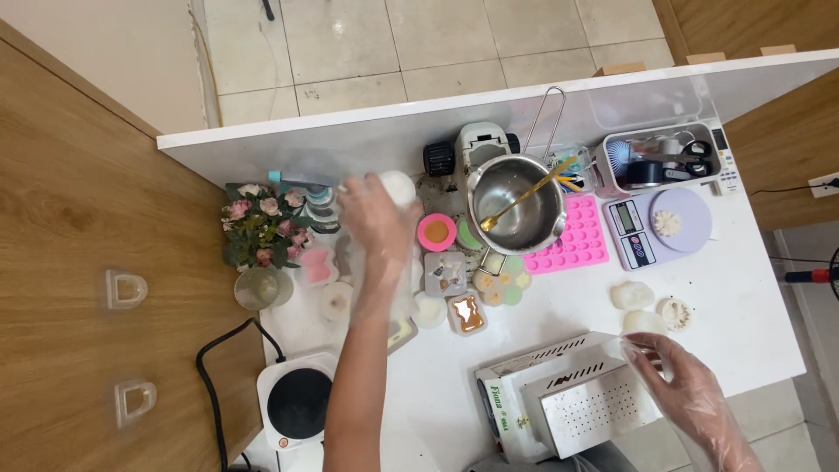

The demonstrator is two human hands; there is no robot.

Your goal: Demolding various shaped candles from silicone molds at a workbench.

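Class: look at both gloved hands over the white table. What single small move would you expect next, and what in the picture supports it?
Probably the left hand draws the white bottle it grips back from the rear of the table. It is at full reach there, while the right hand only rests on the metal machine.

A small round white object [398, 186], blurred, sits at the fingertips of the gloved left hand [377, 223] near the counter's far edge. A white metal box-shaped machine with perforated panels [559, 398] lies at the counter's near edge, its right end touched by the gloved right hand [690, 389].
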